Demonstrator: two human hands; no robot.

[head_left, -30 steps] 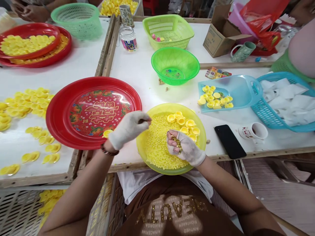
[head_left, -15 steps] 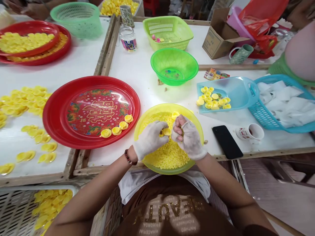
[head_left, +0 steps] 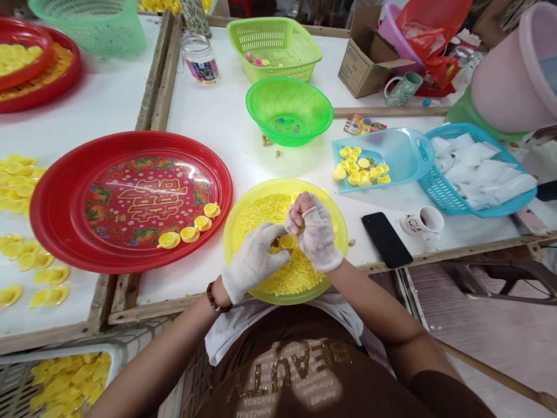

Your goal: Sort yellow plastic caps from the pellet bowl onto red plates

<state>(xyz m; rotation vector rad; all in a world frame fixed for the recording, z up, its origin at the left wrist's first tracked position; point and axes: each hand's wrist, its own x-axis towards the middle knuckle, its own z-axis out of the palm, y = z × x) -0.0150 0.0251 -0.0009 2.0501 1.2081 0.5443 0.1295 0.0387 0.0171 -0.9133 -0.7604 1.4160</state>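
My left hand (head_left: 255, 258), in a white fingerless-tipped glove, pinches a small yellow toy cup (head_left: 287, 241) between thumb and fingers. Close beside it is my right hand (head_left: 317, 233), also gloved, its bare fingertips curled together; whatever they hold is hidden. Both hands are over a yellow basin (head_left: 230, 247) full of tiny yellow pieces (head_left: 300, 277). A few larger yellow parts lie in the basin near the right hand, partly covered. To the left, a red oval tray (head_left: 56, 209) carries a short row of yellow toy cups on saucers (head_left: 190, 234) along its near right edge.
Right of the basin are a light blue scoop tray (head_left: 402, 154) with yellow cups, a black phone (head_left: 386, 239), a mug (head_left: 422, 222) and a blue basket (head_left: 439, 188) of white pieces. A green bowl (head_left: 289, 110) stands behind. Loose yellow cups (head_left: 20, 183) lie far left.
The view has swung right, so things on the table sit further left. Both hands stay together over the basin, the left still gripping the toy cup.
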